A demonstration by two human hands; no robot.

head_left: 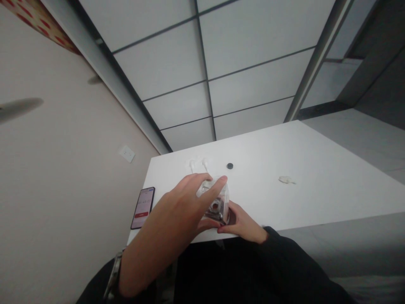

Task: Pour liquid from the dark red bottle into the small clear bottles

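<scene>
Left hand (186,198) grips top of small clear plastic box (218,202), fingers curled over it. Right hand (242,223) pinches box's lower edge at 5 o'clock. Box sits at near edge of white rectangular table (316,177). Black smartphone (143,207) at 9 o'clock, small black round disc (230,166) at 12 o'clock, crumpled pale scrap (286,180) at 2 o'clock.

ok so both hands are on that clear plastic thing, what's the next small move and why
Probably steady the clear plastic piece with the right hand and let the left hand lift or shift its fingers. The left hand covers the top, the right holds it from below at the table edge, so it is well supported, but its top is hidden.
</scene>
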